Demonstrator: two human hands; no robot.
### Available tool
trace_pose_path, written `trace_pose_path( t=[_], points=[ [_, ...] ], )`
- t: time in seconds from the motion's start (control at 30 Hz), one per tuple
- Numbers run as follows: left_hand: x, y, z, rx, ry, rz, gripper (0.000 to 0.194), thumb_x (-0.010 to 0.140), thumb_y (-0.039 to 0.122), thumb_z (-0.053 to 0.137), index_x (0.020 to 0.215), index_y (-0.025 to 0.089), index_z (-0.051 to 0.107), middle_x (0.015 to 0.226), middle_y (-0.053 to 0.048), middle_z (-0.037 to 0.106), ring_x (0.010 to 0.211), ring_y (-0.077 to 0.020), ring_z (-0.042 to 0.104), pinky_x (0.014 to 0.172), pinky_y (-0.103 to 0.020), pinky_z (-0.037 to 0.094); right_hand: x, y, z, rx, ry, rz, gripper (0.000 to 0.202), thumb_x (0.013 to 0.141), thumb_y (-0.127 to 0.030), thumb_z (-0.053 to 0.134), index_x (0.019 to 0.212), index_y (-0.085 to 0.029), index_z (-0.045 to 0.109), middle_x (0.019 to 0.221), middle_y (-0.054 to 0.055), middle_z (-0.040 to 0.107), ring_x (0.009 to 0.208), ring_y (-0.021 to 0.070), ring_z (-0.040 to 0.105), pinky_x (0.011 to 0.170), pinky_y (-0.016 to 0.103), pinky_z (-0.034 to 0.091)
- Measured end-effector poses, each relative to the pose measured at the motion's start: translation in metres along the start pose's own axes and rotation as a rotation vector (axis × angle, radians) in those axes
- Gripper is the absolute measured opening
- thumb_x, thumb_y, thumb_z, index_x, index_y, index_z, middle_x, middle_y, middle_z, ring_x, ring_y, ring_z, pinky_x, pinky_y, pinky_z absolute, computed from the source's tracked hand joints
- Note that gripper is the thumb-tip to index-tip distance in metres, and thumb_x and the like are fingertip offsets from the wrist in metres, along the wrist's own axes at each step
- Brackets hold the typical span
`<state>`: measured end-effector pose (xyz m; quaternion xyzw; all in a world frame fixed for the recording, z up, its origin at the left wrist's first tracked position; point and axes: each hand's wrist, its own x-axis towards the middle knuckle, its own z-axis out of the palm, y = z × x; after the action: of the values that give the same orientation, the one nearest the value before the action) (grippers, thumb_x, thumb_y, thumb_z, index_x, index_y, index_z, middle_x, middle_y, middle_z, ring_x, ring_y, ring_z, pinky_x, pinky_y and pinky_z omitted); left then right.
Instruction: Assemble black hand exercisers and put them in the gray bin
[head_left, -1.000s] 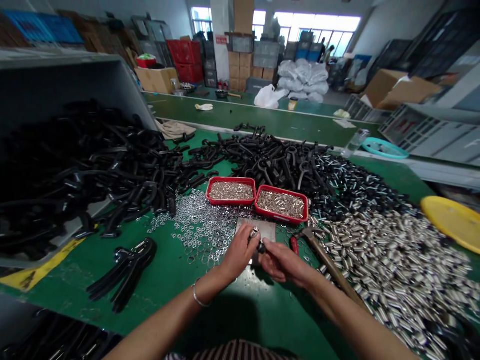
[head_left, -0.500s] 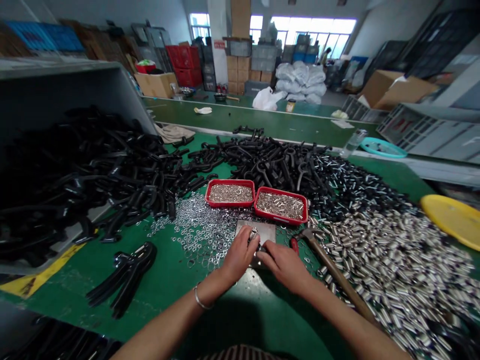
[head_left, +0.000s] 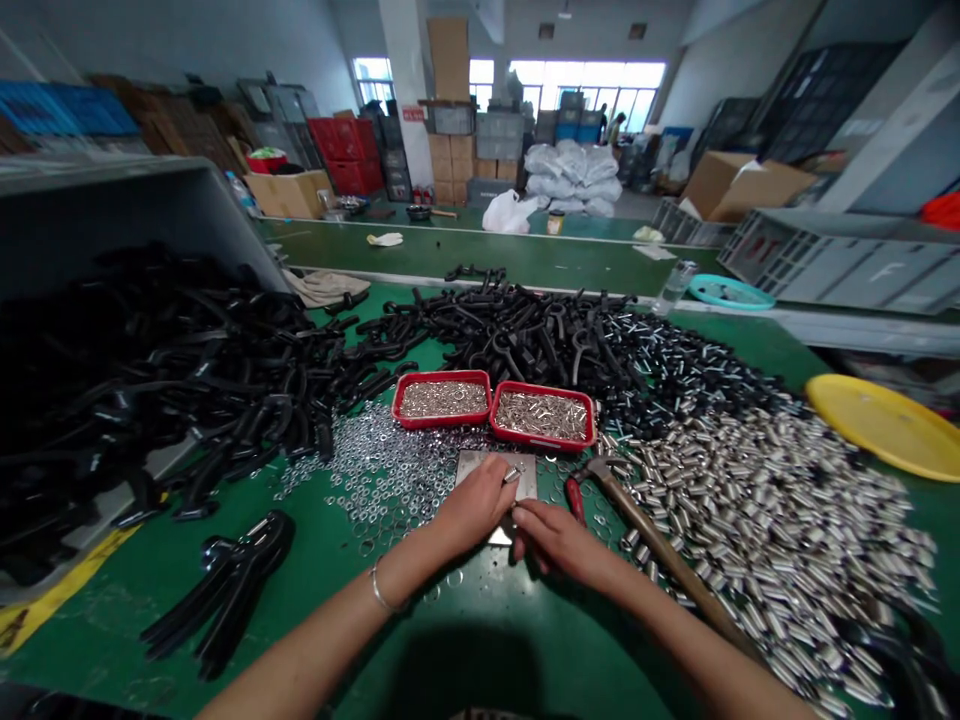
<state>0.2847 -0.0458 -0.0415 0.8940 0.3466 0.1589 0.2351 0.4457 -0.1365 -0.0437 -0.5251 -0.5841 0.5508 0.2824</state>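
My left hand is closed above a small metal plate, with a shiny metal cylinder poking out between thumb and fingers. Right beside it, my right hand has its fingertips pinched together at the left hand's fingers. Whatever those fingertips hold is too small and hidden to make out. A hammer with a wooden handle lies just right of my right hand, next to a red-handled tool. Two red trays of tiny metal parts stand behind the plate.
Loose metal rings spread left of the plate. Metal cylinders are heaped at right, black handle parts behind the trays. A grey bin of black parts stands left. Joined black handles lie front left, a yellow lid far right.
The view has shifted slightly. The metal cylinder has tipped from near upright to pointing right in my left hand. My right fingertips have drawn under, closer to the left hand.
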Motion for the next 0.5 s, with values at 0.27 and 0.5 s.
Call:
trace_pose_path(
  t=[0.27, 0.5],
  points=[
    [0.053, -0.005, -0.026, 0.309, -0.062, 0.125, 0.024, 0.094, 0.037, 0.056, 0.103, 0.017, 0.064, 0.104, -0.011, 0.066, 0.102, -0.0291, 0.058, 0.093, -0.045, 0.043, -0.044, 0.013, -0.049, -0.485, 0.287, -0.095, 0.035, 0.101, -0.040, 0.043, 0.122, -0.021, 0.064, 0.122, 0.011, 0.069, 0.113, 0.0248, 0.064, 0.102, 0.040, 0.046],
    [0.146, -0.004, -0.028, 0.397, -0.199, -0.026, 0.013, 0.082, 0.007, 0.059, 0.084, 0.011, 0.070, 0.095, -0.019, 0.071, 0.104, -0.0324, 0.064, 0.095, -0.045, 0.044, -0.079, 0.046, -0.088, -0.764, 0.564, 0.025, 0.034, 0.101, -0.036, 0.039, 0.113, -0.020, 0.066, 0.108, 0.012, 0.068, 0.099, 0.0262, 0.064, 0.090, 0.041, 0.051]
  ],
)
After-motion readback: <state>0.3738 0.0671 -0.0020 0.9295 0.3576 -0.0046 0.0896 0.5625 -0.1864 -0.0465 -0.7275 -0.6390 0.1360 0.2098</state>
